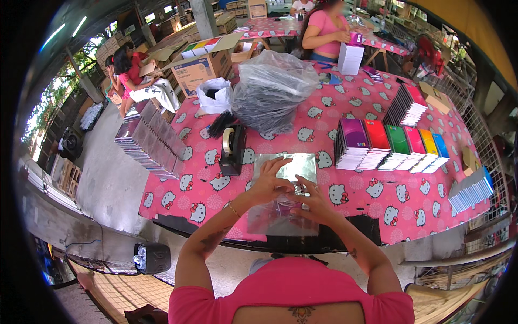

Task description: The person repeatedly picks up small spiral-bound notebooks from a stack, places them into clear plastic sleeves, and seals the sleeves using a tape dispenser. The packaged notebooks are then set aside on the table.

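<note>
Flat on the table in front of me lies a clear, shiny plastic bag (283, 224), its surface catching the light. My left hand (272, 181) is over its upper half, fingers stretched and apart. From the other side my right hand (314, 202) reaches onto the bag, fingers bent but spread. The fingertips of both hands come close together at the middle of the bag. Something purplish shows beneath the plastic between my hands; glare and fingers hide what it is. A black tape dispenser (233, 151) with a roll of tape stands just beyond my left hand.
Stacked notebooks (151, 140) stand at the left. Colourful notebook piles (386, 144) sit at the right, another pile (471, 190) at the right edge. A big plastic bundle (275, 89), white bag (214, 96) and carton (202, 70) are farther back. Across the table, a person (326, 29) handles notebooks.
</note>
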### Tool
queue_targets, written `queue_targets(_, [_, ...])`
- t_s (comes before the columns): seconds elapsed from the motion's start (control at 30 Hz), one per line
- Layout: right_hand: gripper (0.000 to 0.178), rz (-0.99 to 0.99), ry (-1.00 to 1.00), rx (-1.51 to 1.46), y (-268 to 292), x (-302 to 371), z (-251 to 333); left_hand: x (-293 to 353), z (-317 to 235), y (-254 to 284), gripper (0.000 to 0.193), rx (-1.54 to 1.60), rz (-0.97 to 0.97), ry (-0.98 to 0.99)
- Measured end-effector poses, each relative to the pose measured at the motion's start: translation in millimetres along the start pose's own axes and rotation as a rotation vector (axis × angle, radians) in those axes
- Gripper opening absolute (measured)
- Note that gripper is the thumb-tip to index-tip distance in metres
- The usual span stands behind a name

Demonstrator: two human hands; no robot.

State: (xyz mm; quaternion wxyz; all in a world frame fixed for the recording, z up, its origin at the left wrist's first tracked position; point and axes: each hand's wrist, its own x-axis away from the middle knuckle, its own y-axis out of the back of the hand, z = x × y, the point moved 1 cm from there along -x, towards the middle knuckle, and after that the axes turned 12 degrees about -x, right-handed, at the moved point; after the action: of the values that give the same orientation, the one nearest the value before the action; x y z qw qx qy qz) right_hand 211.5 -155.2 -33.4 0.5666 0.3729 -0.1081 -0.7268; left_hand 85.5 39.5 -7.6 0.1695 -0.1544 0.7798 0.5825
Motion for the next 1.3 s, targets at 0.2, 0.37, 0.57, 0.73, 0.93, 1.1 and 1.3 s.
queue_targets(0.2, [0.046,0.000,-0.038,-0.041,-10,5,-8,-11,-12,-11,0.082,0.102,-0.023,0.396])
queue_targets(0.37, [0.038,-0.307,-0.358,-0.897,0,-11,-40,27,-1,-21,0.072,0.952,-0.027,0.790])
queue_targets(0.57, [0.020,-0.084,-0.249,-0.629,-10,-43,-54,35,-1,-33,0.031,0.862,-0.103,0.712])
queue_targets(0.73, [0.064,0.021,-0.114,-0.655,4,-50,-40,32,-10,-21,0.036,0.602,-0.042,0.487])
queue_targets(0.93, [0.067,0.173,0.086,-0.163,17,-23,-15,41,-48,17,0.048,-0.242,-0.005,0.034])
queue_targets(1.1, [0.046,-0.016,0.094,-0.124,0,-13,-10,41,-52,13,0.042,-0.135,-0.025,0.111])
queue_targets(1.3, [0.040,-0.124,-0.059,-0.102,-6,-10,-10,17,-46,14,0.013,0.035,-0.105,0.251])
